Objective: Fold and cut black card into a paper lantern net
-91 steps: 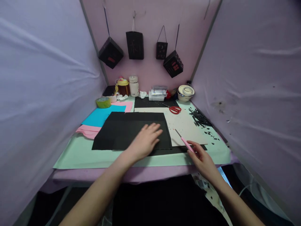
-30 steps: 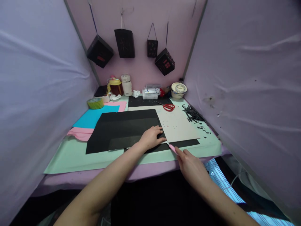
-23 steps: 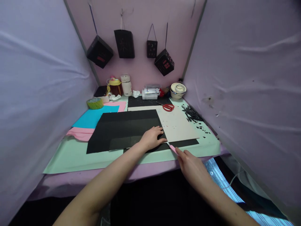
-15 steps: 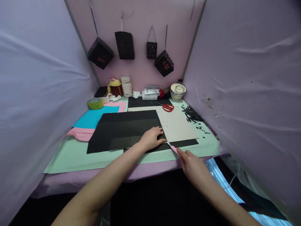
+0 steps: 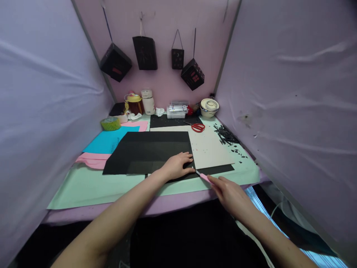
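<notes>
Fingers of left hand [image 5: 176,166] press flat on black paper [image 5: 145,152]; right hand [image 5: 230,191] grips pink knife [image 5: 203,176].

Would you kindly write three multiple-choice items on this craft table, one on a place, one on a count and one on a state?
1. Where do the red scissors lie?
A. at the far edge of the cream board
B. on the blue paper
C. in the bowl

2. How many black lanterns hang on the back wall?
A. two
B. four
C. six

3. What is the left hand doing?
A. lifted in the air
B. pressing flat on the black paper
C. gripping the tape roll

Answers: 1 A, they rest by the board's far edge; 2 B, four hang in a row; 3 B, its palm lies on the sheet while the right hand holds the pink knife.
</notes>
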`<move>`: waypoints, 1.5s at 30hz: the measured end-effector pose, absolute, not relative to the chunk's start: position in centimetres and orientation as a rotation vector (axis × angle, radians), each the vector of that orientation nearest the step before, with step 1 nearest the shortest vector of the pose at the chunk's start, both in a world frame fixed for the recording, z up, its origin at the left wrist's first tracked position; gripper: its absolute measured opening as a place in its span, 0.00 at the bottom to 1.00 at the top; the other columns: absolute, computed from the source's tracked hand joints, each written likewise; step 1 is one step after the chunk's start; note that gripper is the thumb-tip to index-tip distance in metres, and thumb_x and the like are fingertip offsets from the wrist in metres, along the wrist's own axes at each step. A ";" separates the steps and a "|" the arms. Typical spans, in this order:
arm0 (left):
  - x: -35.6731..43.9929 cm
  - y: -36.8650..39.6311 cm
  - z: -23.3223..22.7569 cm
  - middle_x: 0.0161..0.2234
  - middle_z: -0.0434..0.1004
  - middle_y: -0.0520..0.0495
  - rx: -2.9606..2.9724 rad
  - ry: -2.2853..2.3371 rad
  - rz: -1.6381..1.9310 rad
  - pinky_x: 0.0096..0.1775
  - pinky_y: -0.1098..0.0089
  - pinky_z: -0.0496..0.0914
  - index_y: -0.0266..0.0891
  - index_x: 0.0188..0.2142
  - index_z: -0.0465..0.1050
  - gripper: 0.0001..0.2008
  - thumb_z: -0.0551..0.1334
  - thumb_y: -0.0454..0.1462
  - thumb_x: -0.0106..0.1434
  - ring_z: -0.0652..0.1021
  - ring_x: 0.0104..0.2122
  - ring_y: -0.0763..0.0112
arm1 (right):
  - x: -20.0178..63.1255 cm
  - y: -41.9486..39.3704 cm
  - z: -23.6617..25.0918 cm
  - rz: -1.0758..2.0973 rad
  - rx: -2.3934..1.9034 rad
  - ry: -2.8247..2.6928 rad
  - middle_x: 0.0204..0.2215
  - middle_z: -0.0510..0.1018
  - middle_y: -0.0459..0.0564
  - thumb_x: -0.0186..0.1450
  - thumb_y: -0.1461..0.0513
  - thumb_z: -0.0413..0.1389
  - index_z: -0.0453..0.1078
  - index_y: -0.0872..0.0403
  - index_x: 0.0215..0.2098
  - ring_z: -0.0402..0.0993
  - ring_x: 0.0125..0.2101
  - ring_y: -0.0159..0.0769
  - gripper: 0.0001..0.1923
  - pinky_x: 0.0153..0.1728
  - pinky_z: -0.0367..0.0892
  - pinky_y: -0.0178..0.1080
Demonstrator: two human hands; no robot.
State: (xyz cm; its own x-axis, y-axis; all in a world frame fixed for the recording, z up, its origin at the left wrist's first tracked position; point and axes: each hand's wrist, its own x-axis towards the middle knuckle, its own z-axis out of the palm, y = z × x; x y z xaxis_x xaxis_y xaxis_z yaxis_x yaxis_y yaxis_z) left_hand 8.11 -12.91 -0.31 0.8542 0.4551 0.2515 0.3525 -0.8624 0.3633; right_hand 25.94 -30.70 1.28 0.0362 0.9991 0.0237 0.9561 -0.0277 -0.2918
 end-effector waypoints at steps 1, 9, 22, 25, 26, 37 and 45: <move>7.9 -12.9 -0.2 0.56 0.70 0.45 2.725 0.582 0.476 0.60 0.61 0.59 0.41 0.48 0.74 0.20 0.62 0.49 0.61 0.67 0.58 0.61 | 25.9 -30.8 1.3 0.278 -2.085 -2.016 0.33 0.74 0.49 0.69 0.63 0.43 0.64 0.46 0.58 0.72 0.30 0.36 0.21 0.30 0.60 0.35; 7.5 -12.8 0.0 0.56 0.70 0.44 2.709 0.519 0.465 0.60 0.60 0.58 0.39 0.48 0.74 0.22 0.64 0.49 0.59 0.67 0.58 0.60 | 27.0 -30.2 0.5 0.301 -1.981 -2.055 0.35 0.75 0.51 0.70 0.60 0.43 0.64 0.45 0.58 0.73 0.35 0.38 0.20 0.34 0.62 0.36; 7.2 -10.7 0.2 0.57 0.69 0.41 2.689 0.395 0.364 0.60 0.59 0.58 0.39 0.50 0.74 0.24 0.64 0.50 0.59 0.66 0.59 0.58 | 28.3 -28.1 0.5 0.300 -1.973 -2.111 0.37 0.75 0.50 0.69 0.58 0.44 0.64 0.42 0.59 0.73 0.34 0.38 0.21 0.33 0.61 0.35; 7.1 -10.1 0.2 0.57 0.68 0.40 2.694 0.341 0.364 0.60 0.61 0.58 0.37 0.50 0.73 0.25 0.64 0.50 0.59 0.66 0.59 0.59 | 28.3 -27.6 0.4 0.295 -1.964 -2.114 0.39 0.75 0.51 0.69 0.58 0.44 0.64 0.42 0.58 0.73 0.37 0.39 0.20 0.34 0.62 0.36; 7.0 -10.1 0.2 0.57 0.68 0.39 2.696 0.329 0.362 0.60 0.61 0.58 0.37 0.50 0.73 0.25 0.64 0.50 0.59 0.66 0.59 0.59 | 28.3 -27.4 0.4 0.297 -1.962 -2.115 0.40 0.75 0.51 0.69 0.58 0.45 0.64 0.43 0.58 0.74 0.38 0.39 0.20 0.35 0.62 0.36; 6.8 -10.1 0.1 0.57 0.68 0.41 2.659 0.278 0.353 0.60 0.59 0.58 0.40 0.50 0.74 0.23 0.65 0.49 0.58 0.66 0.59 0.59 | 29.3 -26.7 1.3 0.360 -1.920 -2.175 0.43 0.77 0.52 0.69 0.58 0.46 0.67 0.45 0.57 0.74 0.40 0.40 0.20 0.37 0.63 0.36; 6.8 -10.0 0.2 0.57 0.68 0.40 2.631 0.268 0.335 0.60 0.58 0.57 0.40 0.50 0.74 0.24 0.66 0.49 0.57 0.65 0.60 0.59 | 31.1 -25.0 1.8 0.409 -1.792 -2.295 0.38 0.78 0.51 0.68 0.58 0.47 0.68 0.45 0.55 0.74 0.36 0.38 0.19 0.36 0.63 0.36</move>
